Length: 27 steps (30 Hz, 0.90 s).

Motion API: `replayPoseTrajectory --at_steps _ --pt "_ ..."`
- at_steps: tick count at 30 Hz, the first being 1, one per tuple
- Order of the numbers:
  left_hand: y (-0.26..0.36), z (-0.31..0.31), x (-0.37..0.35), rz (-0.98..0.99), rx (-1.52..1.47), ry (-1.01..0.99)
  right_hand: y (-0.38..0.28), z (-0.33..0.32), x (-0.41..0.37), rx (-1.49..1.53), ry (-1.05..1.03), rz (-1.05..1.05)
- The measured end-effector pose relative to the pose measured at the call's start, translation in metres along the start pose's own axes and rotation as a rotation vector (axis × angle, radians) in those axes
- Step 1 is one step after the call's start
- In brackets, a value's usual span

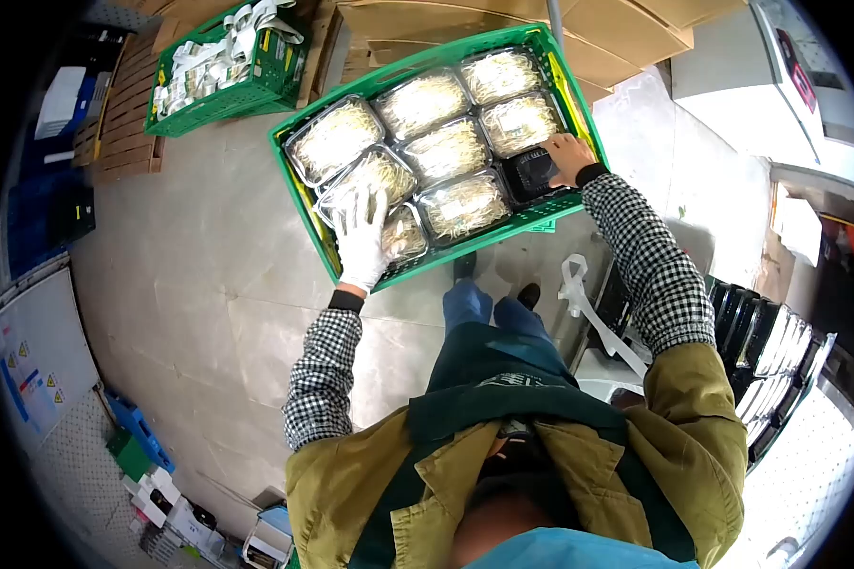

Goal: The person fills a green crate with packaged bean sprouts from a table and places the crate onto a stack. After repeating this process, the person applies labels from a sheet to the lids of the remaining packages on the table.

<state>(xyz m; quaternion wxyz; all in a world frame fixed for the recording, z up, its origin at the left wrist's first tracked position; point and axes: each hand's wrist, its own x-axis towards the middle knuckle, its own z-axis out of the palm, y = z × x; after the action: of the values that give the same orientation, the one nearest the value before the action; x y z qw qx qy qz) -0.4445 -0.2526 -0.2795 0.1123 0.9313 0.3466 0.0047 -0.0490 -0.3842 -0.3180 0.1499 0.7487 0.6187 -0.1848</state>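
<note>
My left hand (361,237), in a white glove, has its fingers spread over a clear-lidded pack of pale, sprout-like strands (375,174). That pack sits tilted and overlaps its neighbours. Under the palm side, another pack (405,234) is partly hidden. My bare right hand (567,159) reaches over the right side of the green crate (427,64), fingers apart, at the edge of a black tray surface (529,174). Just above its fingertips is a filled pack (520,125). Several similar packs stand in rows in the crate.
A second green crate (275,81) holding white and green wrappings stands on a wooden pallet at upper left. Cardboard boxes (626,38) lie behind the crate. Stacked black trays (764,341) and a white strap (603,327) are at my right.
</note>
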Motion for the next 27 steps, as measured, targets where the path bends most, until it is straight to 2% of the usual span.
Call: replayPoseTrajectory --at_steps 1,2,3,5,7,9,11,13,14,15,16,17,18,19,21,23,27 --pt "0.001 0.004 0.000 -0.050 0.000 0.009 0.006 0.002 -0.004 -0.027 0.102 -0.090" --pt "0.002 0.006 -0.001 -0.081 -0.078 0.043 0.007 0.005 -0.002 0.050 0.058 0.037" --pt "0.010 0.011 -0.002 -0.043 -0.108 0.194 0.008 0.007 0.003 0.129 0.015 0.169" --pt "0.041 0.011 0.013 0.080 -0.388 0.212 0.001 0.005 0.004 0.199 -0.019 0.426" --pt "0.085 0.048 0.036 0.146 -0.544 0.189 0.004 0.018 0.007 0.252 -0.127 0.535" --pt "0.135 0.096 0.066 0.122 -0.615 0.134 0.013 0.036 0.016 0.415 -0.091 0.606" --pt "0.181 0.123 0.103 -0.185 -0.701 -0.049 0.024 0.054 0.022 0.529 -0.041 0.644" --pt "0.202 0.101 0.136 -0.223 -0.610 -0.400 0.031 0.067 0.029 0.603 0.020 0.632" --pt "0.210 0.107 0.139 -0.130 -0.404 -0.217 0.035 0.071 0.033 0.646 -0.060 0.638" --pt "0.216 0.113 0.145 -0.077 -0.249 -0.283 0.040 0.074 0.036 0.693 -0.142 0.635" --pt "0.216 0.109 0.144 -0.028 -0.163 -0.267 0.039 0.068 0.027 0.812 -0.076 0.618" --pt "0.217 0.109 0.141 0.019 -0.075 -0.253 0.049 0.080 0.030 0.841 -0.120 0.621" --pt "0.219 0.123 0.141 -0.233 -0.354 -0.184 0.046 0.079 0.027 0.809 -0.051 0.566" --pt "0.222 0.138 0.140 -0.480 -0.634 -0.098 0.045 0.098 0.031 0.805 0.049 0.640" --pt "0.217 0.136 0.135 -0.412 -0.624 -0.132 0.042 0.105 0.031 0.756 0.037 0.646" --pt "0.216 0.133 0.128 -0.375 -0.621 -0.075 0.050 0.101 0.034 0.748 -0.214 0.650" --pt "0.209 0.130 0.116 -0.285 -0.617 0.002 0.045 0.091 0.028 0.637 -0.224 0.608"
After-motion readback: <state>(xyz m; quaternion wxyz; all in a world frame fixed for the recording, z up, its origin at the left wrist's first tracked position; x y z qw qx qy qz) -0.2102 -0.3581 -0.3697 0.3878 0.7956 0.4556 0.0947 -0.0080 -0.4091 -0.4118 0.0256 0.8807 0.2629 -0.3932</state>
